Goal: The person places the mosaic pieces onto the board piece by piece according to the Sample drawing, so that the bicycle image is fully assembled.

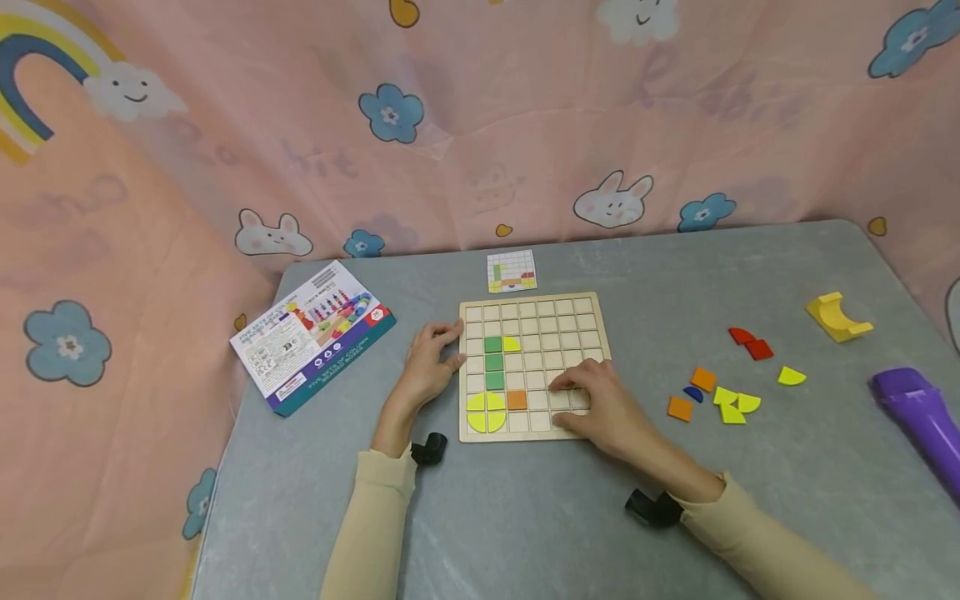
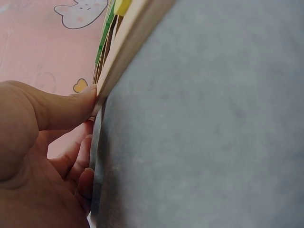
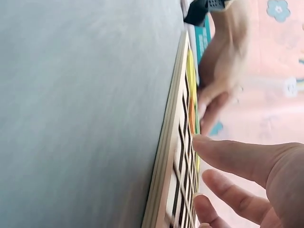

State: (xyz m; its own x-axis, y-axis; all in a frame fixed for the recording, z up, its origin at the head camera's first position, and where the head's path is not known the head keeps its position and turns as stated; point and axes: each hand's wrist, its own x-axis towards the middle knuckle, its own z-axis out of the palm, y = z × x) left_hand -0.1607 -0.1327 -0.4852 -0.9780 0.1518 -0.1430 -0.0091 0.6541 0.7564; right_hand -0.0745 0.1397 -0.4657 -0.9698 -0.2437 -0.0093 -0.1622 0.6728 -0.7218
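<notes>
A square wooden grid board (image 1: pixel 564 330) lies on the grey table. Toward its left side are several green squares (image 1: pixel 493 362) in a column, a yellow quarter circle (image 1: pixel 511 343) beside the top one, yellow quarter circles (image 1: pixel 477 422) forming a full circle, and an orange square (image 1: pixel 517 400). My left hand (image 1: pixel 429 362) is at the board's left edge; in the left wrist view its thumb (image 2: pixel 78 105) touches the wooden rim. Over the board's lower right cells, my right hand (image 1: pixel 607 408) has thumb and fingers spread apart, with nothing between them.
A small printed pattern card (image 1: pixel 512 282) lies behind the board. Left stands a boxed set (image 1: pixel 315 333). To the right are loose orange (image 1: pixel 680 408), red (image 1: pixel 759 349), yellow (image 1: pixel 733 414) and blue (image 1: pixel 693 394) pieces, a yellow curved block (image 1: pixel 836 318) and a purple long-handled object (image 1: pixel 918 425).
</notes>
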